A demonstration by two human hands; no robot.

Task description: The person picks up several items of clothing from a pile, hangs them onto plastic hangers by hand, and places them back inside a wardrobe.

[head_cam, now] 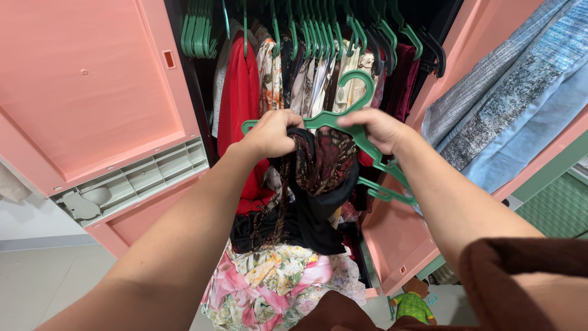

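A green plastic hanger [357, 83] is held up in front of an open wardrobe. My left hand [274, 133] grips its left end together with the dark garment [318, 184], black with a maroon and gold patterned part, which hangs down from the hanger. My right hand [378, 127] is closed on the hanger's right arm, just below its hook. Below the dark garment lies a floral cloth [275, 282] in pink, white and green.
The pink wardrobe has its left door [92, 92] and right door [490, 37] swung open. Inside hang a red garment [242, 104], patterned clothes and several empty green hangers [199, 30]. Blue and grey cloths [514, 92] drape over the right door. A small green toy [411, 304] lies on the tiled floor.
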